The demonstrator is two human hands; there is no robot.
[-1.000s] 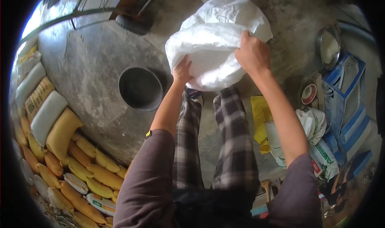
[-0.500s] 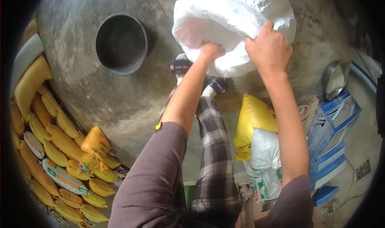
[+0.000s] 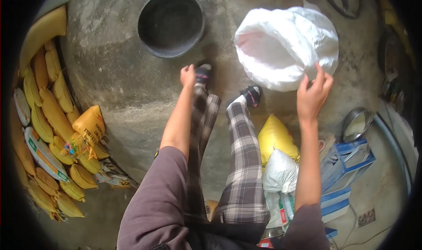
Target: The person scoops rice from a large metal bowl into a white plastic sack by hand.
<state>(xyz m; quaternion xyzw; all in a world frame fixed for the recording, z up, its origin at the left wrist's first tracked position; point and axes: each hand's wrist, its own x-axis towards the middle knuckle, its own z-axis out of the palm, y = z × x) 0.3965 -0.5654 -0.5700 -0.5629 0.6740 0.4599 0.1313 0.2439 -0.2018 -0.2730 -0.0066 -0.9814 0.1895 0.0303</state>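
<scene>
Filled yellow and tan sacks (image 3: 48,100) lie stacked at far left, beside a concrete floor where a round black basin (image 3: 171,23) stands upright. Just below the basin, a worker's left hand (image 3: 188,76) hangs near a sandaled foot (image 3: 202,74), fingers curled; how tightly they close cannot be told. Right of the feet, a white sack (image 3: 292,34) sits on the floor, mouth gaping. Nearer the worker stands a plump yellow bag (image 3: 277,138). The right hand (image 3: 311,72), thumb and forefinger parted, is at the white sack's near edge; contact is unclear. A metal bowl (image 3: 357,124) with pale contents sits farther right.
</scene>
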